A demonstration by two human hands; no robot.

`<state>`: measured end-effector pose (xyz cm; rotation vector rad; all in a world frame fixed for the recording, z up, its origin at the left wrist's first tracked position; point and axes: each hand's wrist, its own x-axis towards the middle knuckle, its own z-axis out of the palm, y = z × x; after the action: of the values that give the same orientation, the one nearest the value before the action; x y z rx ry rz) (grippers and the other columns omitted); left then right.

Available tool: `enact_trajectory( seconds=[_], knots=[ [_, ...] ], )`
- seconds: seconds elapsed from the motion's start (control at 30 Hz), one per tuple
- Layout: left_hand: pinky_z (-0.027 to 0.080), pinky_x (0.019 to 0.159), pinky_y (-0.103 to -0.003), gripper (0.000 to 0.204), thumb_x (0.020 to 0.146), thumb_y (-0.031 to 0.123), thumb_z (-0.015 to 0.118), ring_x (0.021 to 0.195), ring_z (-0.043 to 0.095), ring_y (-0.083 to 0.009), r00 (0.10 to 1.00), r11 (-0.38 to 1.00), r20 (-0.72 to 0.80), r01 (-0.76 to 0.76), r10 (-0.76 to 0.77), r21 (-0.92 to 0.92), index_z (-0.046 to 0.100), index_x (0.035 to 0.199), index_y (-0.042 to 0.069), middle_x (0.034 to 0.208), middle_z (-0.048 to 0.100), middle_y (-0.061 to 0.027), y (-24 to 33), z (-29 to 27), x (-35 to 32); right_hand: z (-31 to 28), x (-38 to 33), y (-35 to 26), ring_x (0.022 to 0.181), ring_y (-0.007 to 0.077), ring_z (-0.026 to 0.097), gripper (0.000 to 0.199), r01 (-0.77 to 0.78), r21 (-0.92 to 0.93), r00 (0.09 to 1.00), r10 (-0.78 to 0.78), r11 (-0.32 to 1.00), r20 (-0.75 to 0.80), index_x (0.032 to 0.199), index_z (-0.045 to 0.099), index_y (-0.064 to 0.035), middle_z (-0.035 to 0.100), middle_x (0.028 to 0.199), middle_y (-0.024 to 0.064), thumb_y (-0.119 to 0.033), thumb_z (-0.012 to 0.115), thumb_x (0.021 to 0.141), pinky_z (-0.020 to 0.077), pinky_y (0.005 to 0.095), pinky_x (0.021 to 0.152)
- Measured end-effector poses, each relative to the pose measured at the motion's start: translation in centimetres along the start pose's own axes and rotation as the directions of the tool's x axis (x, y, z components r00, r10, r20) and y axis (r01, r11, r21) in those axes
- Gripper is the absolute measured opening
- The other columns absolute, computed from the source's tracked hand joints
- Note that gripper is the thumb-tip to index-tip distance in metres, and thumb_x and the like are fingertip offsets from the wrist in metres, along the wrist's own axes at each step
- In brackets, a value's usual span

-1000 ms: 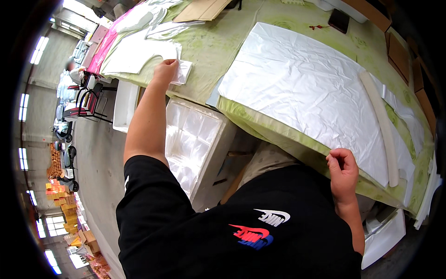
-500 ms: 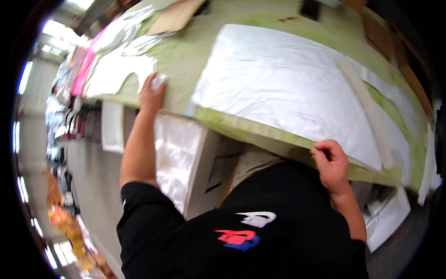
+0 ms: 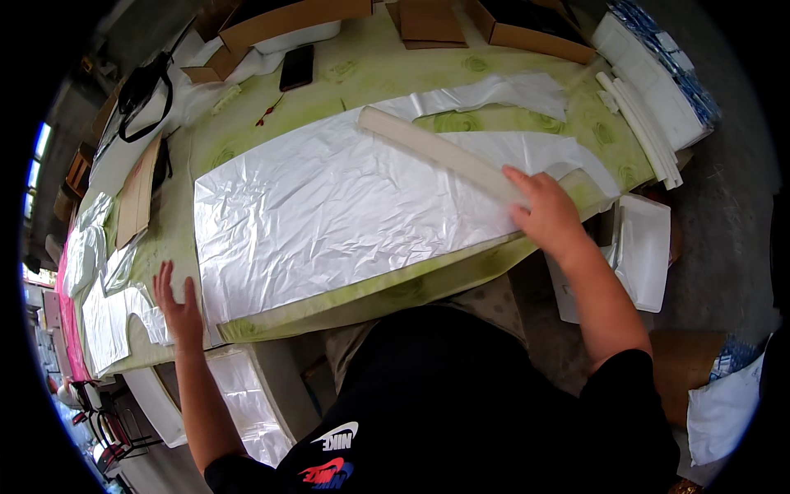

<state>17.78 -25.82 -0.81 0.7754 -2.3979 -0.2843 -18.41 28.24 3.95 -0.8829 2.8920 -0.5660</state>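
A large wrinkled white plastic sheet (image 3: pixel 313 214) lies spread on the table, its near edge running along the table's front. Across its right part rests a long off-white tube (image 3: pixel 436 151), slanting toward me. My right hand (image 3: pixel 547 210) is at the tube's near end, thumb on one side and fingers on the other. Just off the sheet's left edge, my left hand (image 3: pixel 177 303) is raised with fingers spread and nothing in it. Cut white plastic pieces (image 3: pixel 107 325) lie beyond that hand, to the left.
A green patterned cloth (image 3: pixel 346 309) covers the table. At the back are a dark phone (image 3: pixel 297 67), cardboard boxes (image 3: pixel 535 33) and a black strapped bag (image 3: pixel 144 86). White rolls (image 3: pixel 638 128) lie at the far right. A white bin (image 3: pixel 644 255) stands below the table's right edge.
My view has turned toward the right. My right hand has moved from the sheet's front edge to the tube's near end. My left hand has lifted away from the cut plastic pieces.
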Motion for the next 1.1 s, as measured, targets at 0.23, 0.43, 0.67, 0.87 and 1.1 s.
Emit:
enact_trajectory(
  seconds=[0.23,0.43,0.67,0.87,1.1],
  knots=[
    [0.025,0.124,-0.049,0.056,0.085,0.002,0.074,0.150,0.033,-0.0388,0.902,0.831,0.187,-0.254,0.388,-0.495,0.059,0.138,0.009,0.152,0.051,-0.0144,21.6,6.0,0.3,3.5,-6.2,-5.2,0.100,0.0418,0.065,0.069,0.020,0.280,0.999,-0.027,0.960,0.021,0.146,0.044,-0.0082,0.061,0.113,0.0239,-0.029,0.075,0.087,0.0550,0.0468,0.086],
    [0.041,0.114,-0.047,0.051,0.085,0.015,0.079,0.140,0.046,-0.0385,0.688,0.594,0.259,-0.306,0.678,-0.744,0.064,0.133,0.009,0.147,0.055,-0.0143,35.0,9.0,0.6,4.9,-6.0,-7.7,0.112,0.0448,0.061,0.074,-0.076,0.503,0.993,0.019,0.861,0.118,0.154,0.035,-0.0075,0.056,0.128,0.0290,-0.033,0.069,0.094,0.0509,0.0483,0.097],
    [0.053,0.099,-0.040,0.042,0.089,0.023,0.076,0.117,0.065,-0.0302,0.492,0.634,0.440,-0.355,0.752,-0.687,0.067,0.128,0.010,0.126,0.067,-0.0128,44.7,13.3,2.5,5.1,-8.6,-4.2,0.090,0.0252,0.061,0.058,-0.116,0.736,0.986,0.166,0.667,0.005,0.144,0.049,-0.0055,0.057,0.113,0.0160,-0.025,0.071,0.094,0.0525,0.0363,0.082],
    [0.055,0.087,-0.039,0.036,0.088,0.032,0.076,0.099,0.069,-0.0280,0.343,0.791,0.733,-0.435,0.588,-0.431,0.070,0.112,0.006,0.110,0.072,-0.0115,47.9,18.4,2.6,5.6,-10.1,-1.7,0.077,0.0112,0.056,0.039,-0.152,0.874,0.972,0.229,0.462,0.048,0.130,0.062,-0.0036,0.057,0.100,0.0053,-0.012,0.072,0.094,0.0502,0.0256,0.072],
    [0.055,0.088,-0.039,0.026,0.092,0.030,0.068,0.097,0.070,-0.0284,0.342,0.850,0.783,-0.292,0.520,-0.438,0.072,0.107,0.010,0.103,0.074,-0.0094,48.2,19.4,3.2,6.4,-10.9,0.8,0.082,0.0148,0.059,0.033,-0.032,0.834,0.964,0.237,0.551,-0.119,0.124,0.065,-0.0045,0.062,0.104,0.0074,-0.007,0.071,0.092,0.0513,0.0268,0.073]
  ],
)
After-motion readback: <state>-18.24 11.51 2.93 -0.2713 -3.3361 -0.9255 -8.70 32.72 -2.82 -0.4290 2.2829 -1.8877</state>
